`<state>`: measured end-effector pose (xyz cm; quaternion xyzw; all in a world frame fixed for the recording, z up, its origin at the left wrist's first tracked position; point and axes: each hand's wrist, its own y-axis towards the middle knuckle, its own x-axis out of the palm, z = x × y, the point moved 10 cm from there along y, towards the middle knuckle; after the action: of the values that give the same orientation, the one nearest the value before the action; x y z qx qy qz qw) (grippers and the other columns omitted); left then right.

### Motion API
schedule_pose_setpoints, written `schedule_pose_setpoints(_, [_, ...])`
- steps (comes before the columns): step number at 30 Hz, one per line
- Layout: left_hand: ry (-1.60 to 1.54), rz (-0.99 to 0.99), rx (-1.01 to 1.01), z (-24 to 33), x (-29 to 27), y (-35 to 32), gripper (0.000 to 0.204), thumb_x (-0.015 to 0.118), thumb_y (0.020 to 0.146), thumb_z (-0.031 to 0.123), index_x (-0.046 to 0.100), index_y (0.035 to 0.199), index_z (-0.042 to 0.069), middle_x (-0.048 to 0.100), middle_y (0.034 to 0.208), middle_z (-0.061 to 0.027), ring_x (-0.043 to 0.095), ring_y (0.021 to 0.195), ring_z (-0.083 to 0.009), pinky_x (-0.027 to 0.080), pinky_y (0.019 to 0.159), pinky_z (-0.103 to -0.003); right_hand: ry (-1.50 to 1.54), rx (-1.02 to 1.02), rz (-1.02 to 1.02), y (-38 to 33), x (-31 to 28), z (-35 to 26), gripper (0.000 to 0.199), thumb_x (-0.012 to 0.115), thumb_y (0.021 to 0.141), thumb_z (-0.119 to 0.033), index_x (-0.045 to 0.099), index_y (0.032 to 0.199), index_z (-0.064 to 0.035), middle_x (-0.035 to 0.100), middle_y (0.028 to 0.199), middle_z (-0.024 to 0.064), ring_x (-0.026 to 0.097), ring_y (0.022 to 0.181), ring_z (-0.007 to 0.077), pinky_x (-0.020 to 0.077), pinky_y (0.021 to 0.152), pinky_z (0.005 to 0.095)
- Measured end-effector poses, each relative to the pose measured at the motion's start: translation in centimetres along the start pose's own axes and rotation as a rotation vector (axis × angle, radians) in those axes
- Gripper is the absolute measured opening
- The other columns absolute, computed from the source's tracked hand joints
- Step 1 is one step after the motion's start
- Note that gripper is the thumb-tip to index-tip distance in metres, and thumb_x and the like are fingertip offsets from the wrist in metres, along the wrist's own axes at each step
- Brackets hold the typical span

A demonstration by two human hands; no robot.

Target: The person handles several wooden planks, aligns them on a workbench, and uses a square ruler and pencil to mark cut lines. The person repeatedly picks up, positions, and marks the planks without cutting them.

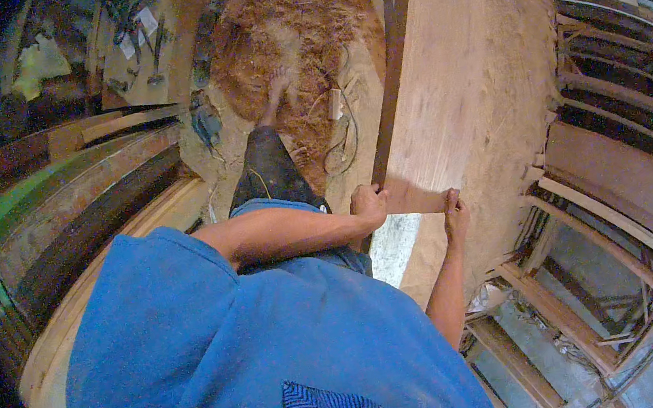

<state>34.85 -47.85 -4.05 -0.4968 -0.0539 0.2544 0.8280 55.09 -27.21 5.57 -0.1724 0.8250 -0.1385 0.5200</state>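
Observation:
My left hand is closed at the left end of a flat reddish-brown piece, roughly rectangular. At its other end my right hand pinches it with the thumb uppermost. The piece spans the width between both hands and lies on or just over a long wide wooden board; whether it touches cannot be made out. I cannot tell if it is a scraper or a sheet. A whitish, shiny strip shows just below it. A dark edge runs along the board's left side.
Brown shavings cover the floor around my bare foot. A power strip with a cord and a dark-blue power tool lie there. Stacked planks stand left; wooden frames stand right.

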Motion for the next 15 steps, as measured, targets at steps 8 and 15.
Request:
schedule_pose_setpoints(8, [0.009,0.056,0.049,2.4,-2.3,-2.7,0.027,0.070,0.087,0.025,0.074,0.107,0.006,0.068,0.112,-0.0194,0.066,0.102,-0.0368,0.054,0.087,-0.046,-0.025,-0.020,0.023,0.5,0.1,0.9,0.071,0.051,0.094,-0.065,0.071,0.095,0.0039,0.069,0.082,0.0159,0.062,0.079,0.0219,0.0481,0.074,0.0361])
schedule_pose_setpoints(15, [-0.027,0.064,0.055,2.7,-2.3,-2.9,0.026,0.067,0.088,0.023,0.072,0.106,0.005,0.067,0.111,-0.0209,0.064,0.105,-0.0380,0.051,0.090,-0.048,-0.058,-0.050,0.070,0.7,-0.1,1.4,0.068,0.053,0.095,-0.062,0.072,0.098,0.0025,0.072,0.086,0.0134,0.065,0.082,0.0195,0.0497,0.076,0.0349])
